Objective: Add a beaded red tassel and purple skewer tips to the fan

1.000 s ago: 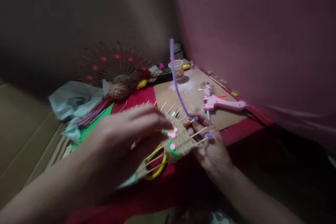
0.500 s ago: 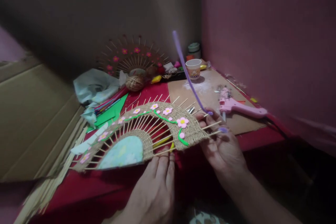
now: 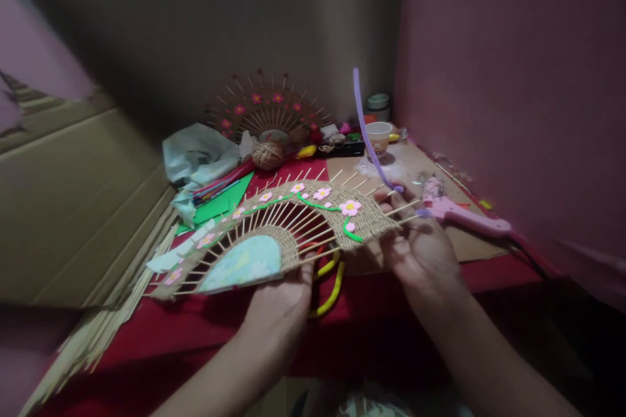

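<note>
A half-round woven fan (image 3: 375, 225) of thin sticks and brown twine is held tilted above the table, decorated with pink flowers and a green vine, with a pale blue half-disc at its base. My left hand (image 3: 281, 296) grips its lower edge by the half-disc, thumb on a stick and the other fingers hidden underneath. At the right end, my right hand (image 3: 423, 247) is closed around the fan's edge. A long thin purple strip (image 3: 364, 124) rises from beside its fingertips; whether they pinch it is unclear. Another purple bit (image 3: 424, 213) sits at a stick's tip.
Behind the fan is a yellow loop (image 3: 335, 290), like a scissors handle. A pink glue gun (image 3: 469, 218) lies on cardboard at right, near a paper cup (image 3: 379, 137). A twine ball (image 3: 268, 155) and another fan (image 3: 268, 104) are at the back; cardboard (image 3: 73, 208) stands left.
My left hand has shifted left along the fan's lower edge, its thumb now showing on top. The fan is raised slightly and the purple strip stands more upright. The view has shifted.
</note>
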{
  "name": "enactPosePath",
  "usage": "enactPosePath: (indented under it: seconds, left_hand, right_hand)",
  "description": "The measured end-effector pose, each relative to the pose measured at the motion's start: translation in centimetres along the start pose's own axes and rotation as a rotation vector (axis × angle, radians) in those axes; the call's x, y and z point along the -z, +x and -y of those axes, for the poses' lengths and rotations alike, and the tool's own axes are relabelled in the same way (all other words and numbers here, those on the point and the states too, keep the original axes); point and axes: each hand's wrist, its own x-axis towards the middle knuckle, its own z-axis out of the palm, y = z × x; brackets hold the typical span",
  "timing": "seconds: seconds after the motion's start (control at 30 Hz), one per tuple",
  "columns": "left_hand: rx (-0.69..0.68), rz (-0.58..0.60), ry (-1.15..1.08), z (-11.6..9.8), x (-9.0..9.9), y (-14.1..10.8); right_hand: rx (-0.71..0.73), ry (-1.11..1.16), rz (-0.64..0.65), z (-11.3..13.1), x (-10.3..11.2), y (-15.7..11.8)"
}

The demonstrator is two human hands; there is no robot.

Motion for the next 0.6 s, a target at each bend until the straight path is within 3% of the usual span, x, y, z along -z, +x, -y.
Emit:
enactPosePath:
  seconds: [0.1, 0.37, 0.6]
  left_hand:
    - [-0.066, 0.041, 0.12, 0.1, 0.0, -0.7]
    - [-0.186, -0.252, 0.203, -1.0, -0.4, -1.4]
    - [-0.051, -0.104, 0.072, -2.5, 1.0, 0.9]
  right_hand:
    - [0.024, -0.036, -0.019, 0.1, -0.3, 0.4]
    - [0.06, -0.089, 0.1, 0.1, -1.2, 0.3]
    - [0.17, -0.278, 0.153, 0.0, -1.2, 0.7]
